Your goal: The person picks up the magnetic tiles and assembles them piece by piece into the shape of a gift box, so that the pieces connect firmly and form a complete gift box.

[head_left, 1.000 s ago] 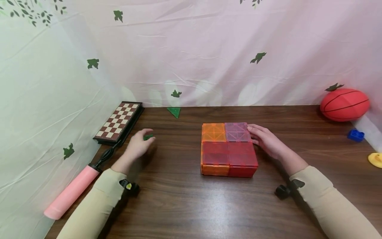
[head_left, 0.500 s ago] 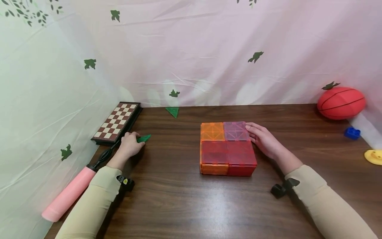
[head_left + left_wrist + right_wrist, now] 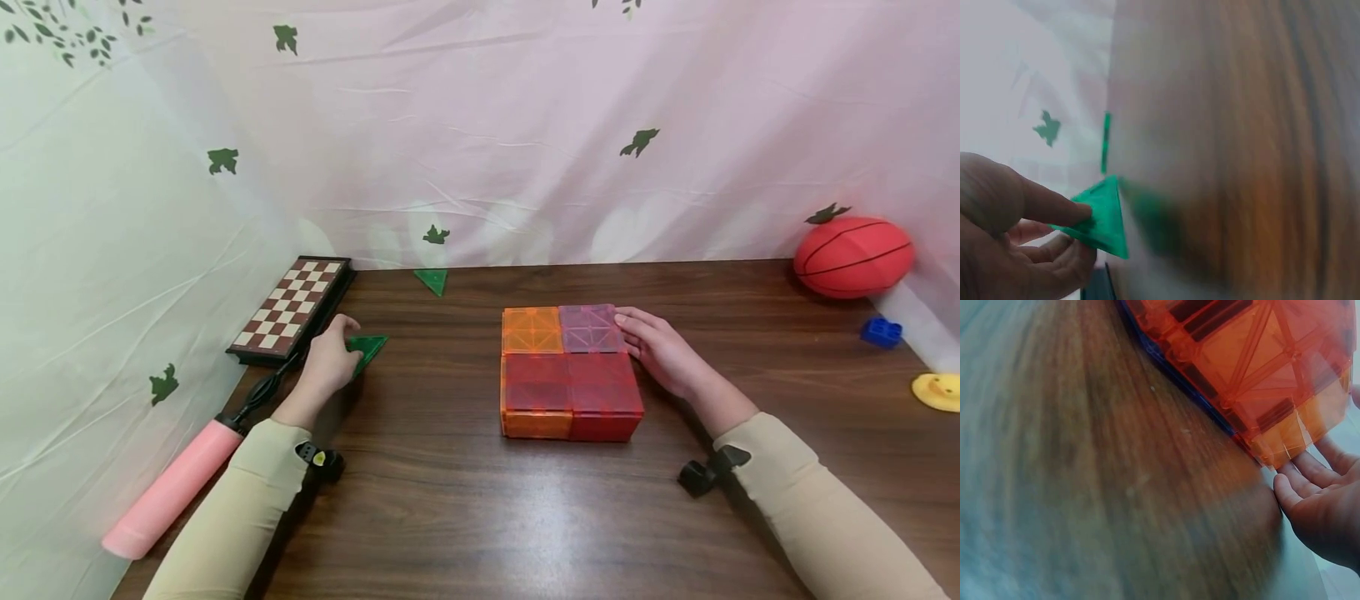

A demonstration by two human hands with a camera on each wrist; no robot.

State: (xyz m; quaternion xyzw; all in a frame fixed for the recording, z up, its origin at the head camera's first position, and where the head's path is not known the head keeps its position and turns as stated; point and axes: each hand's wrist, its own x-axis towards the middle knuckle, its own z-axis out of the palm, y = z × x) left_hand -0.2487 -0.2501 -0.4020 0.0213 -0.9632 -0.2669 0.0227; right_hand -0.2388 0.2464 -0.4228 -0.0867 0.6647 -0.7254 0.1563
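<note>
My left hand pinches a green triangular magnetic tile between thumb and fingers, just over the table by the chessboard. In the head view the green triangular tile sticks out to the right of the fingers. A low square box of translucent magnetic tiles, orange, purple and red on top, sits mid-table. My right hand rests its fingers against the box's right side near the purple tile. From the right wrist, relaxed fingertips touch the orange wall.
Another green triangular tile lies by the back cloth. At left are a chessboard and a pink hand pump. A red ball, a blue toy brick and a yellow rubber duck lie on the right.
The left hand has moved slightly left and turned, showing more of the green tile it holds. The right hand stays against the box. The whole head view has shifted a little.
</note>
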